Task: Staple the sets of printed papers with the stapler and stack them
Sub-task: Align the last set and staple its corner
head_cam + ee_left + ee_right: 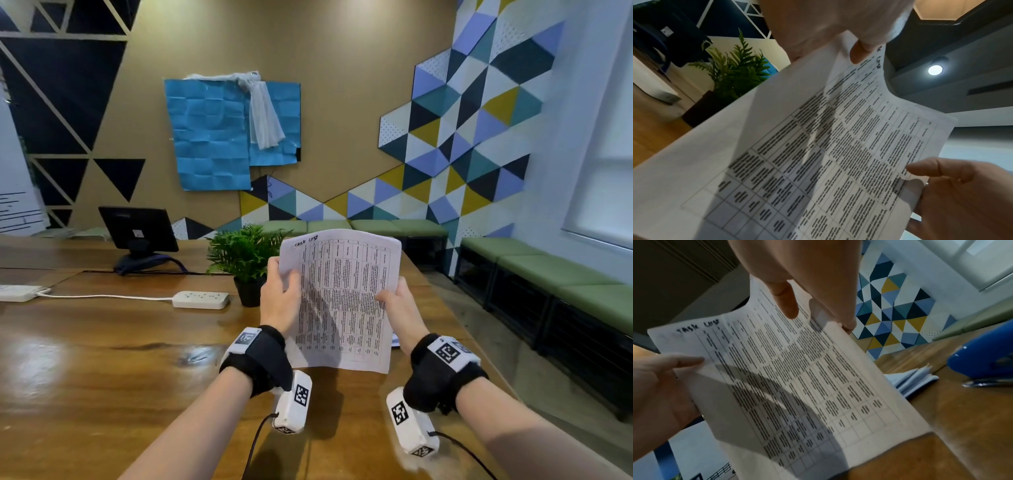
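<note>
A set of printed papers point(342, 301) with a table of text and a handwritten heading stands upright above the wooden table point(102, 342), its lower edge near the tabletop. My left hand point(279, 294) pinches its left edge, thumb on the front. My right hand point(399, 301) pinches the right edge the same way. The printed papers point(838, 154) fill the left wrist view, and in the right wrist view the printed papers point(797, 378) lean left of a blue stapler point(982, 356) on the table. A stack of papers point(914, 381) lies beside the stapler, behind the held set.
A potted plant point(246, 260) stands just behind my left hand. A white power strip point(200, 299) with its cable lies to the left, and a black monitor point(137, 229) further back. The table's right edge drops to the floor beside green benches point(548, 274).
</note>
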{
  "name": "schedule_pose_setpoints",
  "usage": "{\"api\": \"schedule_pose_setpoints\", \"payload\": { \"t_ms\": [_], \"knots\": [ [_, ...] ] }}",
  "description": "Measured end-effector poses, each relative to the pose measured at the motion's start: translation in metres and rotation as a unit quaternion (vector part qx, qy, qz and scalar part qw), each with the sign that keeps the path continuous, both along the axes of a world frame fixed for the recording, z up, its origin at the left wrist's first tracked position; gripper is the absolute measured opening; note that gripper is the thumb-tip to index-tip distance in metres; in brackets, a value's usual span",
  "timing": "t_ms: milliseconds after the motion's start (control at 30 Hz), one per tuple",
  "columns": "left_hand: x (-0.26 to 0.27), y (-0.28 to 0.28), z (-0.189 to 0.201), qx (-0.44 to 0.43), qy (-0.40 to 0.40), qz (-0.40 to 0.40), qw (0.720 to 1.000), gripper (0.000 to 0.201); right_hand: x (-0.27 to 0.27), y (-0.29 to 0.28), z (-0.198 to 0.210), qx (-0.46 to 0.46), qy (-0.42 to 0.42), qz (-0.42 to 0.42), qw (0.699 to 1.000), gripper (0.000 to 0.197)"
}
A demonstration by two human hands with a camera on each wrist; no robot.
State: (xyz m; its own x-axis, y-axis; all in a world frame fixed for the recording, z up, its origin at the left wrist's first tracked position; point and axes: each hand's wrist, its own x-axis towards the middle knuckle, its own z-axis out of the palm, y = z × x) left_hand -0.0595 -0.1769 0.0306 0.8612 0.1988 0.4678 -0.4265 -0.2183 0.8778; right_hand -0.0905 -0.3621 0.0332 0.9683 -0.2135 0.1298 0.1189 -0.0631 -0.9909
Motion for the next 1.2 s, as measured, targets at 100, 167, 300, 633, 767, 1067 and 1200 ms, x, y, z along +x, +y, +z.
{"api": "schedule_pose_setpoints", "payload": {
  "t_ms": [100, 167, 300, 633, 767, 1067, 1200],
  "knots": [
    [-0.001, -0.002, -0.003, 0.007, 0.007, 0.004, 1.0, 0.011, 0.001, 0.004, -0.008, -0.002, 0.007, -0.006, 1.0, 0.025],
    [-0.003, -0.003, 0.0, 0.01, 0.007, 0.012, 1.0, 0.011, 0.003, 0.004, -0.007, -0.016, -0.005, -0.019, 1.0, 0.025],
    [-0.001, 0.002, 0.015, -0.011, 0.041, 0.002, 0.999, 0.025, 0.001, -0.005, 0.005, -0.049, -0.012, -0.031, 0.998, 0.024],
    [0.026, 0.004, -0.053, 0.051, 0.352, -0.147, 0.923, 0.041, -0.03, -0.035, -0.042, -0.134, 0.179, 0.003, 0.975, 0.027],
    [0.021, 0.002, -0.097, 0.04, 0.429, -0.17, 0.886, 0.027, -0.039, -0.043, -0.082, -0.155, 0.236, -0.003, 0.959, 0.03],
    [0.033, 0.0, -0.129, 0.036, 0.466, -0.124, 0.876, 0.041, -0.031, -0.05, -0.113, -0.137, 0.288, 0.005, 0.948, 0.034],
    [0.033, -0.002, -0.127, 0.032, 0.475, -0.099, 0.874, 0.043, -0.029, -0.05, -0.113, -0.17, 0.297, 0.009, 0.94, 0.035]
  ]
}}
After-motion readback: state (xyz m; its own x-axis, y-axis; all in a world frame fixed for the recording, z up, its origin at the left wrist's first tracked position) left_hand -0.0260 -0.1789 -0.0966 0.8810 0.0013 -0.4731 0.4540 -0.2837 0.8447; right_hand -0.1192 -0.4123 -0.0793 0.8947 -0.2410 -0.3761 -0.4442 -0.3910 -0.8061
